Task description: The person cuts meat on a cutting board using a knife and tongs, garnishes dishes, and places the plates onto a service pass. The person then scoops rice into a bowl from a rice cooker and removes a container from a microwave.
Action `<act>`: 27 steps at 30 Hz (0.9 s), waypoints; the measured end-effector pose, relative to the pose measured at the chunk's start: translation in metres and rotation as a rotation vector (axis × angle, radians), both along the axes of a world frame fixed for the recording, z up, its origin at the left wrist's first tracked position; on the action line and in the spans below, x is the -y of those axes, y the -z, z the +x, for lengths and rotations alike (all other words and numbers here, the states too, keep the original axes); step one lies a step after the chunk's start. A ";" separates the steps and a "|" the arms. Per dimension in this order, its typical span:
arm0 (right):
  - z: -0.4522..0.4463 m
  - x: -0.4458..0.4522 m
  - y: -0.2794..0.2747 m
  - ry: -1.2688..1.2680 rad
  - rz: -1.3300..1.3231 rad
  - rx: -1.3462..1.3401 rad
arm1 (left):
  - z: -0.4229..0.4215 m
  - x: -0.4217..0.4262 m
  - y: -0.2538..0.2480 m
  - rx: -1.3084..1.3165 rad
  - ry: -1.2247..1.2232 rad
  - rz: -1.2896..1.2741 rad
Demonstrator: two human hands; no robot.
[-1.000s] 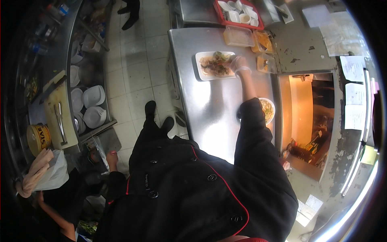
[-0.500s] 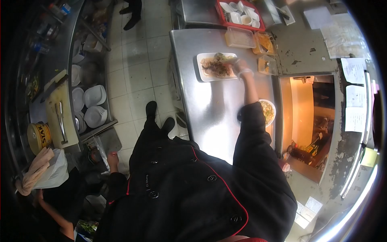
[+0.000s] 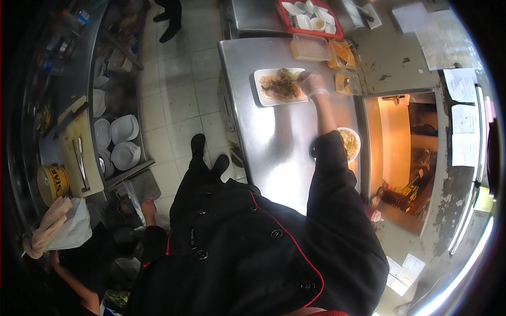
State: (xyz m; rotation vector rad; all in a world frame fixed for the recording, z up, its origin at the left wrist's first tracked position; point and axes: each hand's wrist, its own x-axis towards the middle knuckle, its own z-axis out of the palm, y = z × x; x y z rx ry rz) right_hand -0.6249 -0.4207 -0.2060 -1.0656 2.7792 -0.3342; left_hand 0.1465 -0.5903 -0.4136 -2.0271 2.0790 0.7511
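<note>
My right hand (image 3: 312, 84), in a clear plastic glove, is closed over the right end of a white rectangular dish (image 3: 259, 90). Its fingertips hide whatever they may be pinching. On the dish lies sliced meat-like food (image 3: 284, 87) with dark strips on top and green slices along the far edge. A round white bowl (image 3: 359, 145) of chopped yellow and green food stands beside my right sleeve. Low at my left side, my left hand (image 3: 149, 211) hangs with its fingers curled, next to a shiny silvery strip (image 3: 135, 204). Its palm is hidden.
Clear containers (image 3: 308, 48) and a red tray (image 3: 281, 16) of small white dishes line the steel counter (image 3: 263, 137). A lit hatch (image 3: 390, 142) opens at right. At left are stacked white bowls (image 3: 125, 155), tongs on a board (image 3: 74, 152), and another person's arm (image 3: 76, 284).
My right hand has shifted slightly at the dish's right end and shows more sharply. My left hand has barely moved. The whole view has tilted a little.
</note>
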 end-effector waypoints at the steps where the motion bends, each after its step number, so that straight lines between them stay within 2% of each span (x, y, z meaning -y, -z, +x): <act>1: 0.003 0.003 -0.002 -0.035 -0.006 0.023 | -0.001 0.001 0.000 -0.016 0.018 -0.010; 2: 0.006 0.004 -0.005 -0.091 0.034 -0.085 | 0.000 0.001 -0.001 -0.032 0.032 -0.020; 5: 0.012 0.005 -0.011 -0.037 -0.038 0.031 | -0.014 -0.001 -0.029 -0.065 -0.066 0.089; 8: 0.014 0.004 -0.017 -0.035 -0.046 -0.051 | -0.024 -0.001 -0.041 -0.075 -0.105 0.116; 12: 0.009 -0.002 -0.021 0.087 -0.087 0.024 | -0.011 -0.001 -0.026 -0.114 -0.024 0.053; 14: 0.013 -0.002 -0.029 0.119 -0.092 0.011 | -0.002 0.003 -0.009 -0.127 -0.067 0.073; 17: 0.008 -0.008 -0.030 0.032 -0.135 -0.101 | -0.006 0.002 -0.009 -0.148 -0.070 -0.011; 18: 0.009 -0.009 -0.032 0.059 -0.137 -0.058 | -0.008 0.002 -0.009 -0.155 -0.058 -0.058; 20: 0.010 -0.013 -0.038 0.118 -0.143 0.029 | -0.011 0.007 -0.012 -0.141 -0.102 0.074; 23: 0.005 -0.032 -0.034 0.141 -0.169 -0.107 | -0.004 0.015 0.002 -0.165 -0.063 0.155; 24: 0.012 -0.038 -0.047 0.245 -0.206 0.010 | 0.002 0.023 0.011 -0.180 -0.022 0.158; 25: 0.025 -0.046 -0.071 0.354 -0.251 0.127 | -0.003 0.021 0.015 -0.102 0.176 -0.021; 26: 0.037 -0.059 -0.084 0.468 -0.303 0.245 | 0.011 0.032 0.039 -0.268 0.421 -0.089; 27: 0.044 -0.076 -0.086 0.526 -0.424 0.338 | -0.003 0.039 0.047 -0.272 0.234 0.075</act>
